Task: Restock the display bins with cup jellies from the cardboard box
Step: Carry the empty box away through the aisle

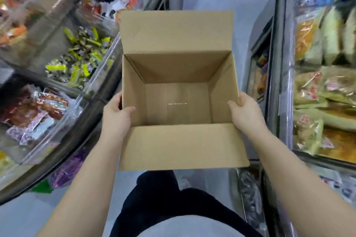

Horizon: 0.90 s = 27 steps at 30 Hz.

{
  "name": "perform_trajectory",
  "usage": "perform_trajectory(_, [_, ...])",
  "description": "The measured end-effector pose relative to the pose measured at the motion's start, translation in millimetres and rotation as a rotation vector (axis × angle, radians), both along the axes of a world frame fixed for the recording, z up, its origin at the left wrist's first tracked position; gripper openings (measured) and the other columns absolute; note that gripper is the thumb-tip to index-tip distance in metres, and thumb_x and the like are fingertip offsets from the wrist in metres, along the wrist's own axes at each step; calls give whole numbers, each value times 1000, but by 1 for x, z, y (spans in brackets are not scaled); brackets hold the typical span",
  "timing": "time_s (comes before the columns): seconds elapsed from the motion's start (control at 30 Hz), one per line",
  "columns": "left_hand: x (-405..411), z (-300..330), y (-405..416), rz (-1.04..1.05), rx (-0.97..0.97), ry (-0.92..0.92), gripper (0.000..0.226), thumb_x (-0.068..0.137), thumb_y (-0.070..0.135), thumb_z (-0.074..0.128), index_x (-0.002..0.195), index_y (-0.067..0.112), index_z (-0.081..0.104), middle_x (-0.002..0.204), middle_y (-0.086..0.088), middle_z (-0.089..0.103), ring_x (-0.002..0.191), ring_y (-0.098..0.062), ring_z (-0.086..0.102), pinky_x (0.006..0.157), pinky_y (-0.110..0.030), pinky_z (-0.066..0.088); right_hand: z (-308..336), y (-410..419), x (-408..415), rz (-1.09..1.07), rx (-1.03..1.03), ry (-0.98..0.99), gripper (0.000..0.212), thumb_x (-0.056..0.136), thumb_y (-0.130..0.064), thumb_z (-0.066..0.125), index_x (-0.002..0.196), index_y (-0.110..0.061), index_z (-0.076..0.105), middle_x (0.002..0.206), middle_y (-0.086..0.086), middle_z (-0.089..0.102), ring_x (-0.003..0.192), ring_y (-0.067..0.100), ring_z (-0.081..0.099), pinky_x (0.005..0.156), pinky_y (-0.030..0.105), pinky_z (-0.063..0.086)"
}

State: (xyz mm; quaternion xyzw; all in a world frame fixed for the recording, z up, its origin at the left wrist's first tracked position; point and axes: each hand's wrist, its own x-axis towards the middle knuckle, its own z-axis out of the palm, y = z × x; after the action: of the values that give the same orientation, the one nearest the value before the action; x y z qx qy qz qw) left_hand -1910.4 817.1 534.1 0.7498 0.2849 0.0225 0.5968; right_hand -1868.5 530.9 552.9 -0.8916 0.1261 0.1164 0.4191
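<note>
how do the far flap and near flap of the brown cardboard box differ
The far flap stands up from the back rim of the brown cardboard box; the near flap folds out toward the person. The far flap is clear of the hands; the near flap lies between the left hand and right hand. Both are plain and unprinted.

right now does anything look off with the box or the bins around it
The cardboard box is empty: only its bare bottom shows, no cup jellies, odd for a restock. The left hand and right hand each grip a side wall, holding it level over the aisle. The bins are too blurred to judge.
</note>
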Motion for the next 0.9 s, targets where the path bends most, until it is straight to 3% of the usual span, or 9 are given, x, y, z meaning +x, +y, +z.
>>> perform_trajectory(0.13, [121, -13, 4, -70, -26, 7, 46, 72, 4, 54, 99, 39, 66, 93, 9, 71, 90, -17, 67, 82, -36, 52, -17, 4, 99, -62, -55, 6, 19, 93, -15, 41, 104, -9, 56, 96, 14, 66, 80, 29, 60, 68, 35, 49])
perform_trajectory(0.2, [187, -13, 4, -134, -49, 6, 47, 65, 9, 53, 85, 49, 66, 84, 16, 72, 81, -11, 67, 75, -31, 53, -18, 6, 153, -118, -112, 9, 22, 93, -18, 42, 107, -6, 54, 99, 15, 64, 84, 30, 59, 71, 37, 48])
perform_trajectory(0.37, [350, 7, 4, -259, -29, -36, 50, 75, -7, 51, 103, 33, 62, 80, 22, 67, 70, 7, 63, 65, -15, 46, 1, 4, 282, -235, -122, 50, 37, 94, -23, 42, 129, -10, 48, 120, 14, 60, 107, 32, 55, 87, 41, 47])
perform_trajectory(0.43, [409, 16, -3, -303, -8, -34, 51, 75, -7, 51, 101, 35, 61, 79, 23, 67, 72, 4, 63, 63, -12, 46, 9, -1, 329, -264, -126, 62, 39, 94, -21, 43, 131, -10, 47, 123, 15, 59, 110, 33, 54, 91, 44, 47])
perform_trajectory(0.6, [545, 6, -33, -336, -32, -4, 51, 76, -6, 53, 105, 35, 63, 89, 13, 70, 74, -2, 64, 67, -22, 49, 9, -30, 449, -309, -201, 35, 19, 90, -20, 44, 98, -8, 56, 95, 15, 64, 93, 36, 57, 79, 42, 48])
perform_trajectory(0.73, [656, -10, -69, -349, -42, 16, 51, 76, -3, 53, 82, 46, 64, 76, 19, 71, 80, -8, 66, 65, -23, 47, -8, -66, 560, -319, -207, -3, 18, 89, -17, 44, 94, -4, 55, 93, 18, 64, 91, 37, 57, 78, 42, 47])
perform_trajectory(0.9, [792, -1, -113, -305, -55, 3, 48, 76, -6, 53, 84, 40, 65, 81, 15, 70, 84, -16, 65, 76, -31, 50, -5, -110, 701, -288, -163, -15, 10, 90, -14, 44, 82, -17, 49, 68, -3, 52, 69, 24, 48, 50, 27, 29])
